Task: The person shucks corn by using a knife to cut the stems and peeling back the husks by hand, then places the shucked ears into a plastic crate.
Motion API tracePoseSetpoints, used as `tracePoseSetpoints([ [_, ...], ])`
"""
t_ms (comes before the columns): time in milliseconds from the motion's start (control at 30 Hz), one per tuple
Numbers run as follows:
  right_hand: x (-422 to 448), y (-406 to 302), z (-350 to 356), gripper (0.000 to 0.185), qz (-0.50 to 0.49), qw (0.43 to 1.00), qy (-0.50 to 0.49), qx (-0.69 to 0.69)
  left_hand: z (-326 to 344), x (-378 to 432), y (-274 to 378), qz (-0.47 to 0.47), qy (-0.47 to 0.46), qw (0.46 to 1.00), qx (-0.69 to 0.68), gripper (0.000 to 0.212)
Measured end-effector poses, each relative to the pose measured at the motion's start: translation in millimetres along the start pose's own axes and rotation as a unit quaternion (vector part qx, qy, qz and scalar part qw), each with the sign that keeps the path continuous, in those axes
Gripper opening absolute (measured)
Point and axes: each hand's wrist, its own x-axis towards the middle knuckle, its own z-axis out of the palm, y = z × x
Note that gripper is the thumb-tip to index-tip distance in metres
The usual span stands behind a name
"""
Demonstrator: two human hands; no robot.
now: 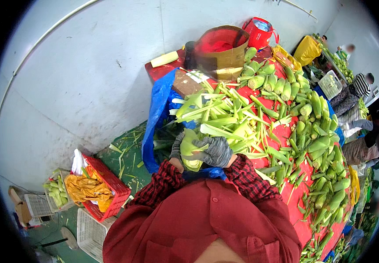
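Both my hands wear grey knit gloves. My left hand [177,149] holds a pale green ear of corn [190,144] from its left side, in front of my chest. Against the right side of the same ear, my right hand [218,152] has its fingers curled over the husk. Part of the ear is hidden behind those fingers. A pile of stripped corn husks [225,115] lies just beyond my hands on a red table cover [299,197]. Under the hands hangs a blue plastic sheet [158,105], forming an opening at the table's edge.
Many unhusked ears [321,148] cover the table to the right. A round tub [222,52] and a red bag [260,33] stand at the back, before a white wall [94,65]. A red crate [107,187] and a white crate [92,233] sit left. Other people work far right.
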Motion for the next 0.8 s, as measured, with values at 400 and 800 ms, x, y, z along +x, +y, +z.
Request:
tracePoseSetpoints([
  [400,26.4,17.8,-9.5,0.013,0.094,0.969,0.226,0.046,24.3,-17.1,-5.9,-0.008,0.014,1.000,0.017,0.051],
  [800,-0.3,46.4,14.3,0.055,0.399,0.758,0.110,0.504,6.3,3.0,13.7,0.151,-0.016,0.985,0.078,0.050],
])
